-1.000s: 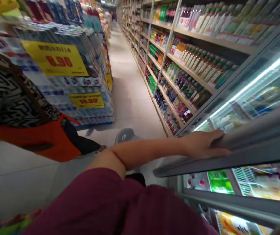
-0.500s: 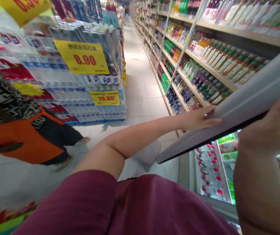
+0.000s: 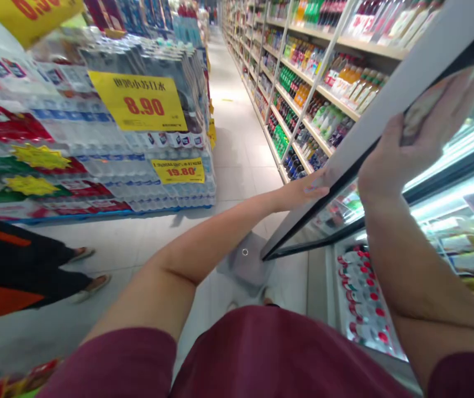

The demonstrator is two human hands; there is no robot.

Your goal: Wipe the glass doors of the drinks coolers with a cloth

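Observation:
A glass cooler door (image 3: 369, 132) with a wide grey frame stands swung open at the right. My left hand (image 3: 314, 188) grips the frame's outer edge, thumb on the near side, with some fingers hidden behind. My right hand (image 3: 415, 143) lies against the glass, higher up and further right. Under its palm, between thumb and fingers, shows a crumpled greyish-brown cloth (image 3: 421, 113), pressed to the pane.
Inside the cooler, red-capped bottles (image 3: 365, 298) stand in rows. Drink shelves (image 3: 303, 94) line the aisle. Stacked water packs (image 3: 108, 160) with yellow price signs are at left, near a person in dark trousers (image 3: 25, 265). A grey object (image 3: 249, 260) stands on the floor before me.
The door has turned so that its glass shows. My right hand has moved up onto the pane, and my left hand has shifted left with the frame. The other person appears further left and lower.

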